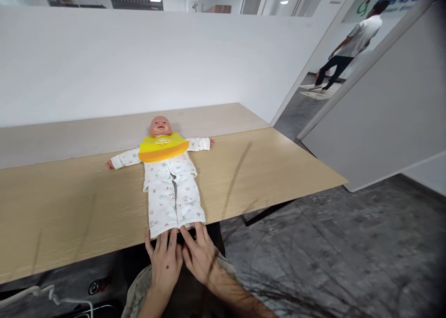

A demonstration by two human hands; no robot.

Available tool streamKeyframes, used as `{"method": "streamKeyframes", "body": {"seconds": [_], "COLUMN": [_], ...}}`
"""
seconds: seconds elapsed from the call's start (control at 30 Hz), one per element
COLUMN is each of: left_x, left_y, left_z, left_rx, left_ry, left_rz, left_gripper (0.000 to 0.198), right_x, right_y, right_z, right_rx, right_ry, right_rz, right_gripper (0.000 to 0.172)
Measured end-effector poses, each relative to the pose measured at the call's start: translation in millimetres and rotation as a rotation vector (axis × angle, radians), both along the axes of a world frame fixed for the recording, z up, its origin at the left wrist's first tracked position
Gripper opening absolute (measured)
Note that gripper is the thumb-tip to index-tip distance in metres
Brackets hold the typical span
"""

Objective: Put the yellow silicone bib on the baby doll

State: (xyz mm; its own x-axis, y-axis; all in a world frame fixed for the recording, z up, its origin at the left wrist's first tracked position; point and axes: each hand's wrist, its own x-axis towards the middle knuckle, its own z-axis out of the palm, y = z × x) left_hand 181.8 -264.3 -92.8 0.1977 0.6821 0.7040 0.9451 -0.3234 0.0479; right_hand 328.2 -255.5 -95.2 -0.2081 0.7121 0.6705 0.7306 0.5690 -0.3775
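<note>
Curving left of the hands, a white cable (54,295) bends below the wood-grain table (251,169). The left hand (165,262), fingers extended, touches printed cloth trousers (162,208) at one hem; just beyond lies the smooth-headed doll (160,125), a curved yellow bib (163,148) covering its chest. The right hand (200,255) touches the other hem; whether either pinches, I cannot tell. Well right of them stand a person (355,39) and a flat panel (383,99).

On the pale wooden table (265,164) lies a doll (169,169), face up.

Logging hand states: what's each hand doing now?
Left hand: open, at the end of one trouser leg on the baby doll.
Right hand: open, at the other leg's end.
</note>
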Motion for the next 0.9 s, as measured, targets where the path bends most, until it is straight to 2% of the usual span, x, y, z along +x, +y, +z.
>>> {"method": "streamKeyframes", "body": {"seconds": [0.1,0.3,0.47,0.63,0.9], "left_x": [3,10,8,6,5], "left_y": [-1,-5,-6,-5,-5], "left_z": [0.7,-0.3,2.4,6.4,15.5], "left_rx": [-0.004,0.004,0.001,-0.011,-0.069], "left_ry": [-0.031,-0.079,-0.045,-0.012,0.021], "left_rz": [-0.021,-0.077,-0.075,-0.01,0.018], "left_gripper": [0.039,0.059,0.05,0.036,0.032], "right_x": [1,4,9,13,8], "right_y": [0,1,4,5,-1], "right_z": [-0.5,-6.5,-5.9,-7.9,-15.0], "right_rx": [-0.006,-0.017,0.062,0.139,0.041], "right_ry": [0.006,0.003,0.013,-0.013,-0.13], "right_rz": [0.008,0.046,0.047,0.044,-0.041], "right_gripper": [0.068,0.064,0.057,0.054,0.058]}}
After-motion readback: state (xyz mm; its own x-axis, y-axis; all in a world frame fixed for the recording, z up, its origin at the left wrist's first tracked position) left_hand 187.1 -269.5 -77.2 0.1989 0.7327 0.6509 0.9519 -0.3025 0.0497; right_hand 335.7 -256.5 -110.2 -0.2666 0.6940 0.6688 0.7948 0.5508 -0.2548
